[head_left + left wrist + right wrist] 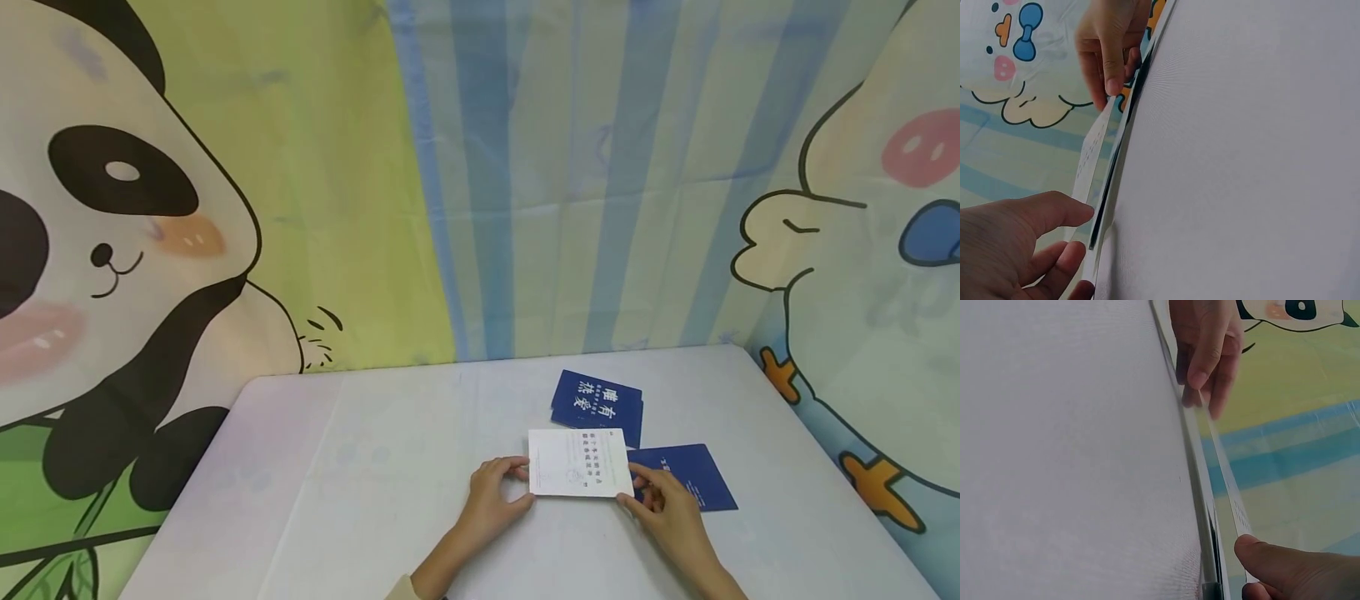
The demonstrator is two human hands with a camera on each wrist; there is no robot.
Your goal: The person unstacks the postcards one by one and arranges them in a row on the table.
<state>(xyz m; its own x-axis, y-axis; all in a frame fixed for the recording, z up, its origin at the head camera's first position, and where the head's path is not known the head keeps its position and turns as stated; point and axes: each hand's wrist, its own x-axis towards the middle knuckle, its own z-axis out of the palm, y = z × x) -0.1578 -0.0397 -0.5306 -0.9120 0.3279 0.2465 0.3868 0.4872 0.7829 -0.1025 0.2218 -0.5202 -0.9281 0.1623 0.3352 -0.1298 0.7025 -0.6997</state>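
A white card (pixel 555 462) with dark printed characters is held level just above the table, between both hands. My left hand (pixel 489 497) pinches its left edge, thumb at the near corner and fingers behind. At the right edge, my right hand (pixel 670 514) grips the card between thumb and fingers. Seen nearly edge-on in the left wrist view, the card (pixel 1092 153) spans from one hand to the other. The right wrist view shows the same thin card (pixel 1227 478) tilted between them. Whether it is one sheet or several cannot be told.
Behind the white card lie overlapping blue cards (pixel 572 385) with white characters. Another blue card (pixel 708 475) lies partly behind the right hand. The white-covered table (pixel 360 492) meets a cartoon-printed curtain (pixel 330 208) at its back and sides.
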